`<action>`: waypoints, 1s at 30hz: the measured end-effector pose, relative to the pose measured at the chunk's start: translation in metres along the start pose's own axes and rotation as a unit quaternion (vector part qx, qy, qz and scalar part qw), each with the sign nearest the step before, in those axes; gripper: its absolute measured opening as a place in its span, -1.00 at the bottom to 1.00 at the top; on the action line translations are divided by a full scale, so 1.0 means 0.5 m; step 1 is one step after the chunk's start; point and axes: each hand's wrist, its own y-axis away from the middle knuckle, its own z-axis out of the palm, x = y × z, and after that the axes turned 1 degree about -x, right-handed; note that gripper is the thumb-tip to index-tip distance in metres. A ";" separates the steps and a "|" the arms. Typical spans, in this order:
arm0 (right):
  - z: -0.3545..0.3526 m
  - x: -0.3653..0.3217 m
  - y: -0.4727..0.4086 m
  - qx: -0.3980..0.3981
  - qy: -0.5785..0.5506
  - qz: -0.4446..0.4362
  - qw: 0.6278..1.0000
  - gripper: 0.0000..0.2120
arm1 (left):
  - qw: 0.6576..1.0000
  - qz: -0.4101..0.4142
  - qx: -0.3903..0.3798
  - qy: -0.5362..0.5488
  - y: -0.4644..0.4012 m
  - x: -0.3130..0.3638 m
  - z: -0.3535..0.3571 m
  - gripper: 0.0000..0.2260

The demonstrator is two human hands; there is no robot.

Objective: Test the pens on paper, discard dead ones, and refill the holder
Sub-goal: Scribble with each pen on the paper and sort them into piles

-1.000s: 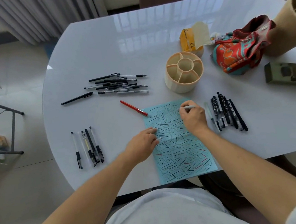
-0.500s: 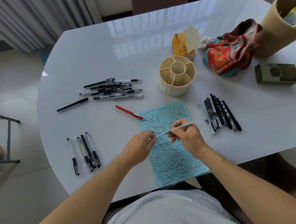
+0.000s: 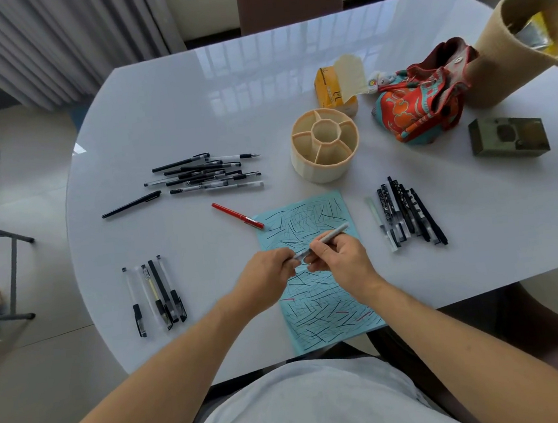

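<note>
- Capping, by the look of it: grey pen (image 3: 322, 241) lifted off the blue test sheet (image 3: 309, 218) since a second ago, when its tip was on the paper; now held level above the sheet between both hands.
- Right hand (image 3: 340, 263) curled round the barrel; left hand (image 3: 265, 274) pinching the pen's near end, where a cap seems to be going on, though too small to tell for sure.
- Means the scribble test on this pen is likely over, with sorting next.
- Just right of the right hand: a row of dark pens (image 3: 405, 213) lying side by side on the table (image 3: 164, 113).
- Left of the left hand: a smaller group of clear pens (image 3: 157, 294).
- Beyond the left hand: a red pen (image 3: 236, 215) touching the sheet's far corner, a heap of pens (image 3: 208, 174) further off and a lone black pen (image 3: 130, 204) beside it.
- Beyond the right hand: the divided holder (image 3: 325, 144), with no pen in any compartment, so refilling not yet begun.
</note>
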 end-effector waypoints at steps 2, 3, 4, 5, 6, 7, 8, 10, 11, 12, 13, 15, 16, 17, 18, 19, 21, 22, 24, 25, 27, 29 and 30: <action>-0.004 -0.008 -0.006 -0.004 0.014 0.011 1.000 -0.85 | 1.000 0.004 -0.006 0.013 -0.003 0.005 -0.001 -0.79; -0.010 -0.014 -0.013 -0.003 0.018 0.016 1.000 -0.85 | 1.000 0.006 -0.007 0.015 -0.005 0.009 -0.002 -0.80; -0.021 -0.022 -0.023 0.005 0.027 0.021 0.999 -0.86 | 1.000 0.006 -0.007 0.013 -0.008 0.011 -0.002 -0.79; -0.033 -0.032 -0.034 0.019 0.048 0.026 0.998 -0.88 | 1.000 0.002 -0.008 0.007 -0.012 0.009 -0.003 -0.74; -0.050 -0.042 -0.046 0.041 0.087 0.029 0.995 -0.90 | 1.000 -0.005 -0.007 -0.004 -0.013 0.003 -0.002 -0.67; -0.070 -0.050 -0.057 0.069 0.154 0.026 0.985 -0.92 | 1.000 -0.010 -0.004 -0.019 -0.012 -0.007 -0.001 -0.63; -0.092 -0.054 -0.069 0.095 0.245 0.017 0.965 -0.93 | 0.999 -0.012 -0.001 -0.035 -0.008 -0.019 0.001 -0.61; -0.133 -0.052 -0.087 0.118 0.430 0.005 0.895 -0.90 | 0.998 -0.011 -0.002 -0.068 0.006 -0.045 0.010 -0.63; -0.151 -0.046 -0.092 0.116 0.488 0.004 0.865 -0.88 | 0.997 -0.011 -0.006 -0.081 0.014 -0.057 0.015 -0.64; -0.166 -0.038 -0.096 0.113 0.526 0.002 0.843 -0.85 | 0.996 -0.012 -0.010 -0.091 0.022 -0.068 0.021 -0.64; -0.179 -0.031 -0.099 0.113 0.555 0.001 0.824 -0.82 | 0.995 -0.014 -0.014 -0.098 0.030 -0.077 0.026 -0.63; -0.200 -0.019 -0.102 0.123 0.598 0.005 0.792 -0.79 | 0.994 -0.016 -0.024 -0.109 0.044 -0.095 0.033 -0.62; -0.207 -0.015 -0.101 0.129 0.612 0.009 0.780 -0.79 | 0.993 -0.013 -0.026 -0.113 0.050 -0.103 0.034 -0.61; -0.207 -0.012 -0.097 0.140 0.621 0.009 0.771 -0.79 | 0.993 -0.011 -0.027 -0.117 0.056 -0.112 0.034 -0.62; -0.203 -0.010 -0.092 0.155 0.627 -0.001 0.764 -0.80 | 0.992 -0.013 -0.027 -0.120 0.062 -0.120 0.033 -0.62; -0.194 -0.009 -0.087 0.165 0.631 -0.028 0.758 -0.81 | 0.992 -0.020 -0.026 -0.122 0.069 -0.128 0.031 -0.61; -0.158 -0.012 -0.080 0.158 0.628 -0.092 0.756 -0.77 | 0.991 -0.036 -0.027 -0.125 0.080 -0.142 0.026 -0.60; -0.132 -0.016 -0.082 0.147 0.620 -0.109 0.763 -0.76 | 0.991 -0.041 -0.029 -0.126 0.085 -0.148 0.024 -0.60; -0.060 -0.025 -0.099 0.107 0.591 -0.126 0.790 -0.74 | 0.990 -0.051 -0.041 -0.122 0.094 -0.157 0.021 -0.61; -0.019 -0.029 -0.112 0.083 0.574 -0.138 0.803 -0.74 | 0.990 -0.055 -0.048 -0.119 0.098 -0.160 0.020 -0.62; 0.070 -0.037 -0.138 0.032 0.548 -0.159 0.821 -0.75 | 0.990 -0.057 -0.064 -0.116 0.107 -0.166 0.019 -0.65; 0.153 -0.048 -0.162 -0.009 0.534 -0.170 0.828 -0.73 | 0.989 -0.055 -0.077 -0.110 0.115 -0.173 0.015 -0.66; 0.188 -0.052 -0.176 -0.024 0.536 -0.170 0.827 -0.72 | 0.990 -0.052 -0.080 -0.105 0.119 -0.176 0.013 -0.67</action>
